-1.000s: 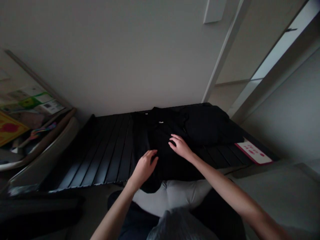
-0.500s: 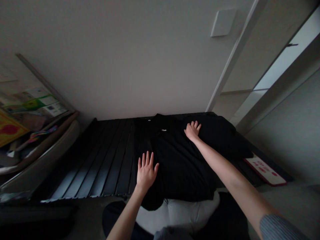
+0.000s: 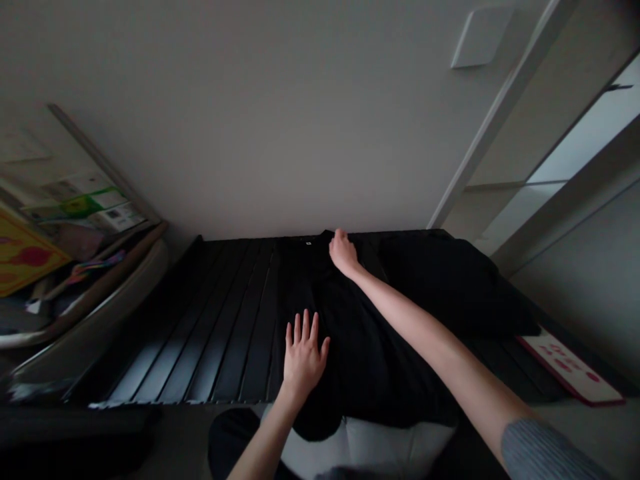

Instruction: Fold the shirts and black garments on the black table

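Observation:
A black shirt (image 3: 360, 340) lies spread on a black slatted table (image 3: 220, 320), its lower edge hanging over the near side. A small white tag shows near its top. Flat on the shirt's lower left part rests my left hand (image 3: 304, 360), fingers spread. My right hand (image 3: 344, 255) is at the shirt's upper edge by the collar, its fingers curled in and closed on the fabric. Exactly what the fingertips pinch is hidden. To the right sits a folded dark garment (image 3: 450, 283).
A white card with red print (image 3: 573, 365) lies at the table's right end. On the left stands a basket (image 3: 125, 287) with packages and colourful items. A pale wall (image 3: 300, 120) runs behind the table. Below its front edge is a light grey cushion (image 3: 375, 443).
My right hand has moved left from the shirt's right edge to its collar, and its fingers have closed. My left hand stays flat on the shirt. The view has shifted slightly.

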`<action>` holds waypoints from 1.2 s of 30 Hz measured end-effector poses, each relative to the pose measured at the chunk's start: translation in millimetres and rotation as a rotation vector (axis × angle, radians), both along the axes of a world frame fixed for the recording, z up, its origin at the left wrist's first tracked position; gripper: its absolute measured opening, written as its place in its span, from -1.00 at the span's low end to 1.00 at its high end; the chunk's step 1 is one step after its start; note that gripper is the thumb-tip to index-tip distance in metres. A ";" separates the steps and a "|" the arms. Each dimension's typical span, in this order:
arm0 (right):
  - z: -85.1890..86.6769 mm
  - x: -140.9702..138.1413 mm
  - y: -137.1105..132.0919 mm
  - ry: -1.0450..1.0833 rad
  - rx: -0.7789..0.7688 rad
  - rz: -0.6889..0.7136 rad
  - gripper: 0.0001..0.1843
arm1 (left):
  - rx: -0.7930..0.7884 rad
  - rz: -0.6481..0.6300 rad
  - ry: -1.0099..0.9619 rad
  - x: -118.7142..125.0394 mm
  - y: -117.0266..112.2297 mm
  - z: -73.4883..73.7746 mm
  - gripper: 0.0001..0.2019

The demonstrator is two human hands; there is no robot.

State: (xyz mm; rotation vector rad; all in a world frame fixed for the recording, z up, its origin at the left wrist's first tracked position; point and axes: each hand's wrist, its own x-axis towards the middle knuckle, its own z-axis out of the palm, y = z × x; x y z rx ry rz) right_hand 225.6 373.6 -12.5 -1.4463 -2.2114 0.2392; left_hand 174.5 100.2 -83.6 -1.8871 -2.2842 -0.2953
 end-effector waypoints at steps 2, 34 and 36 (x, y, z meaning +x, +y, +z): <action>-18.9 -26.4 -20.9 -0.075 -0.006 0.190 -0.57 | -0.009 0.009 -0.005 1.1 0.4 1.7 -0.43; -49.2 -50.7 -3.5 0.253 -0.158 0.052 -0.67 | 0.033 0.012 -0.073 -0.7 -4.5 -4.6 -0.42; -46.8 -69.1 -0.6 0.284 -0.148 0.142 -0.67 | 0.025 0.013 -0.081 -0.6 -3.7 -3.7 -0.42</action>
